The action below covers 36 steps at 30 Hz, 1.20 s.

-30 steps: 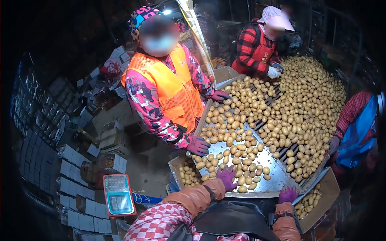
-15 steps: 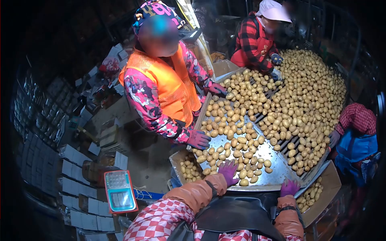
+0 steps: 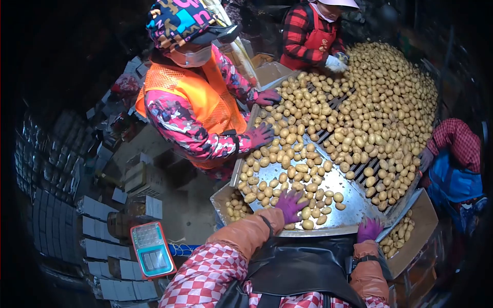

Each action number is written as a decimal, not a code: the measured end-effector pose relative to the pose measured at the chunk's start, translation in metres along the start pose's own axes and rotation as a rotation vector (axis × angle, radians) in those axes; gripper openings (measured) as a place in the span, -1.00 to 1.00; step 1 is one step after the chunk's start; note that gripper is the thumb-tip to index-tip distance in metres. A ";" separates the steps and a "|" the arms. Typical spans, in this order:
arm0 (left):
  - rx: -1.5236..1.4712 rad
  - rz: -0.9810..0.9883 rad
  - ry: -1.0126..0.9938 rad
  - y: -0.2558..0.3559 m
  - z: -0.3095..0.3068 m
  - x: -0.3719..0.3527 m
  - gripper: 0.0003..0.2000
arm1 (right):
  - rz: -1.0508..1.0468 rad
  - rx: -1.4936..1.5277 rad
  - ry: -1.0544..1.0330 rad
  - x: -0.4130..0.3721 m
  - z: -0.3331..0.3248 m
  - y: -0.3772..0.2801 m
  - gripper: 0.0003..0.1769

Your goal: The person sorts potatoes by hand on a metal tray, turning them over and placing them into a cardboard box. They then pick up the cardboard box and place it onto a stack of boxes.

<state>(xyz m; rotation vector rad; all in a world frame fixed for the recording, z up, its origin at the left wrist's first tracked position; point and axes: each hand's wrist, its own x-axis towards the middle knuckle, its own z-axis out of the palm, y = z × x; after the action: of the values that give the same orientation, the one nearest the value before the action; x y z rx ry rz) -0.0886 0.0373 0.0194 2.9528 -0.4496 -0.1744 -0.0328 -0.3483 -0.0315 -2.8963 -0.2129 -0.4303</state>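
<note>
Fingers of left hand on potatoes, perhaps hundreds

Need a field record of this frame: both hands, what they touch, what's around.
view: head camera, looking down
left hand: purple glove, fingers spread, resting on small yellow-brown potatoes
right hand: purple glove, at near rim of sloped metal sorting tray
boxes: left cardboard box and right cardboard box at the tray's near corners, both holding potatoes
others: three people around the tray, the nearest in an orange mesh vest
floor: red-and-teal digital scale
</note>
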 end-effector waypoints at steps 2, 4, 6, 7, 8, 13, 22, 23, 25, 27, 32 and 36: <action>-0.016 -0.088 0.022 -0.014 -0.001 0.020 -0.11 | 0.029 -0.018 -0.058 0.002 -0.005 -0.003 -0.71; -0.004 -0.217 -0.002 -0.020 -0.019 0.032 -0.09 | 0.023 -0.002 -0.048 0.001 -0.007 -0.005 -0.70; -0.054 -0.314 -0.017 -0.014 -0.021 0.034 -0.11 | 0.011 -0.006 -0.022 -0.003 -0.011 -0.004 -0.70; -0.077 -0.366 -0.025 -0.013 -0.020 0.035 -0.12 | -0.002 -0.005 -0.006 -0.004 -0.007 -0.001 -0.70; -0.091 -0.358 -0.014 -0.011 -0.016 0.034 -0.16 | -0.015 -0.002 0.009 -0.007 -0.003 0.000 -0.70; -0.161 -0.204 0.100 0.000 0.010 0.005 -0.31 | -0.039 -0.002 0.051 -0.005 -0.001 0.001 -0.62; -0.200 -0.407 0.254 0.019 -0.011 -0.050 -0.31 | 0.020 0.044 0.035 -0.003 -0.007 -0.006 -0.66; -0.144 -0.410 0.293 0.025 -0.013 -0.046 -0.28 | 0.027 0.048 0.035 -0.003 -0.007 -0.006 -0.66; -0.180 -0.311 0.227 0.035 -0.030 -0.024 -0.28 | 0.041 0.056 0.025 -0.003 -0.007 -0.007 -0.66; -0.213 -0.165 0.274 0.042 -0.018 -0.003 -0.30 | 0.050 0.060 0.005 -0.002 -0.008 -0.007 -0.65; -0.070 -0.027 0.296 0.016 -0.015 0.063 -0.34 | 0.024 0.050 0.029 -0.001 -0.004 -0.003 -0.61; 0.037 -0.378 0.332 -0.060 0.008 0.056 -0.32 | 0.083 0.017 -0.064 -0.004 -0.007 -0.004 -0.55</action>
<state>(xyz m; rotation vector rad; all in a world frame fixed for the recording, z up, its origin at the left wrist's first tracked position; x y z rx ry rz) -0.0195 0.0757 -0.0033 2.9882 0.1504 0.2842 -0.0390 -0.3466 -0.0255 -2.8923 -0.1045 -0.3198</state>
